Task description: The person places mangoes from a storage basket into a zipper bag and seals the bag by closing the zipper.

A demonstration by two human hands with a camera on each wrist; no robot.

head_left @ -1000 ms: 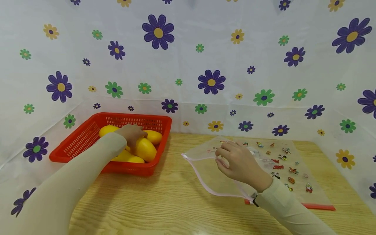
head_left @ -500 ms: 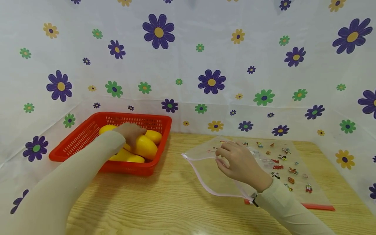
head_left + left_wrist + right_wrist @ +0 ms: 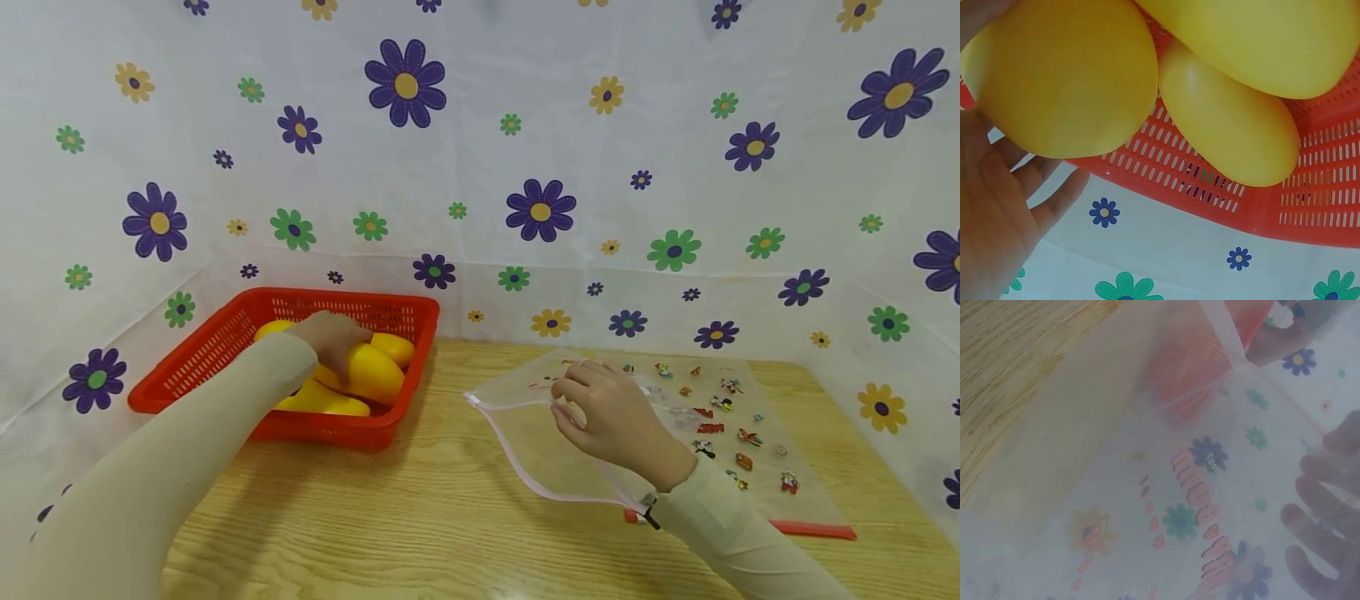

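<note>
So the yellow fruit (image 3: 375, 373) that matters sits right under the left hand (image 3: 336, 337), inside the red basket (image 3: 322, 427), up toward its right wall. Its long axis runs roughly left to right, with the free end angled a bit toward the basket's near right corner, and the hand is on the opposite end. Left fingers look curled round that end, thumb on the other side, though part of the grip is hidden. Right hand (image 3: 618, 421) is well apart, out over the right part of the tabletop (image 3: 420, 517), and looks to be pinching the rim of the clear bag (image 3: 555, 497). The bag's mouth gapes left, facing the basket, so fruit and opening are separated by bare tabletop plus the basket's right wall.
</note>
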